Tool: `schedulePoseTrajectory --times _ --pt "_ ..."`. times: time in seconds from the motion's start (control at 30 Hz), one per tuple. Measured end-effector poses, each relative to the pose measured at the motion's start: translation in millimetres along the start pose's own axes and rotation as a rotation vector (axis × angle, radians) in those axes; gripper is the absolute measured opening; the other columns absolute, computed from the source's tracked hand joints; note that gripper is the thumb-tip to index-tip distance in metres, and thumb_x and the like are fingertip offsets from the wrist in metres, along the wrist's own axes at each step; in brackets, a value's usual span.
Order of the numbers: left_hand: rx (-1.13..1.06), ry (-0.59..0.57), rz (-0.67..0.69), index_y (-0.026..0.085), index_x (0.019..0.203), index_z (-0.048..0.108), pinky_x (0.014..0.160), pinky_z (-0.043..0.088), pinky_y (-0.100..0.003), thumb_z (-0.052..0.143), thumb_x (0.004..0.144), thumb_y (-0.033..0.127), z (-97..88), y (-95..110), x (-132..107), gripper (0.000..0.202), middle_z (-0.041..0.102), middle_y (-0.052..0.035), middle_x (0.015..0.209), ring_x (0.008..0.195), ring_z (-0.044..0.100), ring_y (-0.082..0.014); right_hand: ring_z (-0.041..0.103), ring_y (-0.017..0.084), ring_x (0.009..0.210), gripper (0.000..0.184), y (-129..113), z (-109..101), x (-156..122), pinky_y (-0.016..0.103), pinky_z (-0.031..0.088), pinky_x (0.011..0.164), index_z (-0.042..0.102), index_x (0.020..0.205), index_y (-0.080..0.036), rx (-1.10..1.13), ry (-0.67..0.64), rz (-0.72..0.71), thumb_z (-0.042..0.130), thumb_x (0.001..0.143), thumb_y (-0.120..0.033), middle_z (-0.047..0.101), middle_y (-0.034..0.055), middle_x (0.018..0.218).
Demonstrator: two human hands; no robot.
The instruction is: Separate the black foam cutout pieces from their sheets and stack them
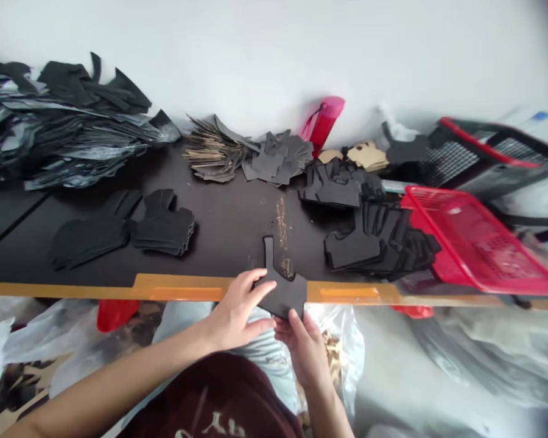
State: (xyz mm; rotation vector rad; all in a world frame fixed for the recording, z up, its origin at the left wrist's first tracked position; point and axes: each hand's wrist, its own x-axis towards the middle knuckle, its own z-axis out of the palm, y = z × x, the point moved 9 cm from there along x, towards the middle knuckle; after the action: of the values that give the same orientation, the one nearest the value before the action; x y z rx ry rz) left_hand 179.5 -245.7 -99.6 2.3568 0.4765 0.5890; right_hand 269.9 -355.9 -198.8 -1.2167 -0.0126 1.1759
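A flat black foam cut-out (283,294) with a long narrow tab rests at the table's front edge, its lower part overhanging. My left hand (237,310) presses its fingers on the cut-out's left side. My right hand (304,350) pinches its lower edge from below. Stacks of similar black cut-outs lie on the black tabletop (228,234), one (162,222) to the left of my hands and another (374,243) to the right.
A large heap of black and grey sheets (59,121) lies at the back left. Small piles of tan-edged pieces (214,152) stand along the wall. A red plastic basket (475,243) tilts at the right end. Plastic bags (335,340) sit below the orange table edge (187,292).
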Motion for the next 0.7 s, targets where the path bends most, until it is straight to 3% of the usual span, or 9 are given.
schedulePoseTrajectory --times 0.1,0.17,0.23,0.37,0.53,0.63,0.7 --pt "-0.414 0.214 -0.290 0.024 0.135 0.033 0.099 0.044 -0.047 0.065 0.080 0.030 -19.3 -30.3 5.2 0.064 0.042 -0.0155 0.138 0.121 0.048 -0.0269 0.060 0.015 0.060 0.030 0.9 9.4 -11.4 0.028 0.049 0.058 0.064 0.086 -0.023 -0.023 -0.065 -0.034 0.071 0.071 -0.048 0.067 0.0014 0.070" --pt "-0.787 0.241 -0.486 0.023 0.133 0.033 0.088 0.051 -0.043 0.069 0.076 0.032 -14.7 -45.6 10.8 0.068 0.053 -0.0150 0.128 0.107 0.059 -0.0246 0.059 0.016 0.060 0.029 0.7 16.4 -18.8 0.030 0.048 0.059 0.065 0.086 -0.024 -0.084 -0.122 -0.035 0.068 0.073 -0.050 0.067 0.0014 0.070" --pt "-1.073 0.215 -0.609 0.019 0.124 0.043 0.078 0.053 -0.037 0.069 0.076 0.033 -8.3 -49.0 18.5 0.057 0.065 -0.0130 0.111 0.091 0.065 -0.0225 0.059 0.017 0.060 0.030 -1.9 22.5 -23.6 0.032 0.048 0.060 0.064 0.084 -0.023 -0.166 -0.164 -0.037 0.066 0.075 -0.051 0.067 0.0022 0.070" --pt "-1.192 0.314 -0.638 0.015 0.101 0.059 0.071 0.052 -0.031 0.069 0.078 0.035 -24.5 -54.5 28.6 0.032 0.072 -0.0087 0.091 0.075 0.068 -0.0184 0.058 0.016 0.062 0.033 -16.2 31.3 -26.5 0.031 0.048 0.063 0.063 0.077 -0.021 -0.319 -0.215 -0.080 0.062 0.078 -0.053 0.065 0.0025 0.070" --pt "-1.266 0.473 -0.698 0.014 0.084 0.062 0.064 0.052 -0.028 0.069 0.076 0.042 -44.5 -67.8 32.5 0.030 0.072 -0.0059 0.074 0.065 0.068 -0.0179 0.057 0.015 0.062 0.037 -34.6 34.6 -19.3 0.027 0.045 0.062 0.060 0.072 -0.018 -0.578 -0.175 -0.141 0.062 0.076 -0.055 0.060 0.0019 0.061" --pt "-1.334 0.565 -0.701 0.012 0.077 0.061 0.063 0.052 -0.029 0.064 0.079 0.045 -57.7 -72.1 42.7 0.033 0.067 -0.0046 0.062 0.061 0.066 -0.0170 0.056 0.013 0.059 0.039 -60.7 36.7 -6.1 0.024 0.044 0.058 0.059 0.092 -0.017 -0.589 -0.101 -0.254 0.066 0.075 -0.051 0.058 -0.0012 0.060" --pt "-1.344 0.621 -0.624 0.012 0.087 0.062 0.070 0.053 -0.031 0.060 0.082 0.046 -71.9 -73.2 52.2 0.034 0.071 -0.0077 0.078 0.076 0.068 -0.0194 0.053 0.011 0.056 0.043 -91.1 38.1 7.8 0.022 0.043 0.057 0.055 0.103 -0.018 -0.560 -0.051 -0.350 0.066 0.075 -0.049 0.056 -0.0039 0.058"
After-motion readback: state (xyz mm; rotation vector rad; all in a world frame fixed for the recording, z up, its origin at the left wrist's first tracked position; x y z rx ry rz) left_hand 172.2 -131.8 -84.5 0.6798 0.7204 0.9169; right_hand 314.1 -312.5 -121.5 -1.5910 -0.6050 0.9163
